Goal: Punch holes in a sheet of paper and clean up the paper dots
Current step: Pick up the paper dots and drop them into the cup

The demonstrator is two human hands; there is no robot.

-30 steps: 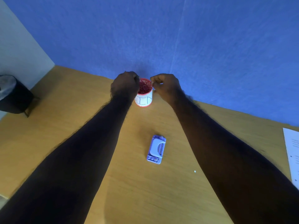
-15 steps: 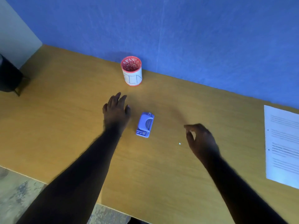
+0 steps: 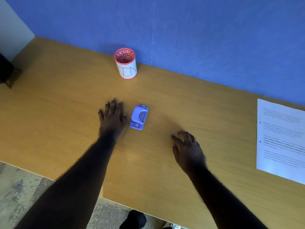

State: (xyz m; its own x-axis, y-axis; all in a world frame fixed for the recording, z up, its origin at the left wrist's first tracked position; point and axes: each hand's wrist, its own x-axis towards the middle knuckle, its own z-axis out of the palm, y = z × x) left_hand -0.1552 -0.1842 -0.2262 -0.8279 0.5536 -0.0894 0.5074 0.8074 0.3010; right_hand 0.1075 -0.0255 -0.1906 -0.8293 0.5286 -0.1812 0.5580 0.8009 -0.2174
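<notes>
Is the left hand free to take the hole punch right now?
Probably yes. The left hand lies flat and empty on the desk just beside the hole punch, with nothing between them.

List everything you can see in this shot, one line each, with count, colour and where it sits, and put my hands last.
table: one, wood-toned, fills the middle
wall: one, blue, behind the table
bin cup: one, red rim, white label, far edge by the wall
hole punch: one, lilac, table centre
printed sheet: one, white, right edge
dark object: one, black, far left, partly cut off
left hand: flat, fingers spread, beside the punch
right hand: fingers curled on the table, nothing seen held
</notes>
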